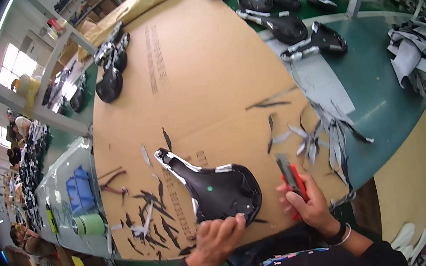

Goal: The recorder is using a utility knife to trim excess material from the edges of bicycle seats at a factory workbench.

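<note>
The setting is a factory assembly workshop for bicycle saddles. Evidence: a long green workbench (377, 86) covered with a large cardboard sheet (200, 71) used as a cutting surface, rows of black saddles (285, 26) lined up along the bench, and black and grey trimming offcuts (148, 215) scattered across the cardboard. Further indicators are pliers (113, 183), a blue parts bin (80, 189), a heap of cut material (416, 57), steel frame posts and other workers seated along the left aisle.
</note>
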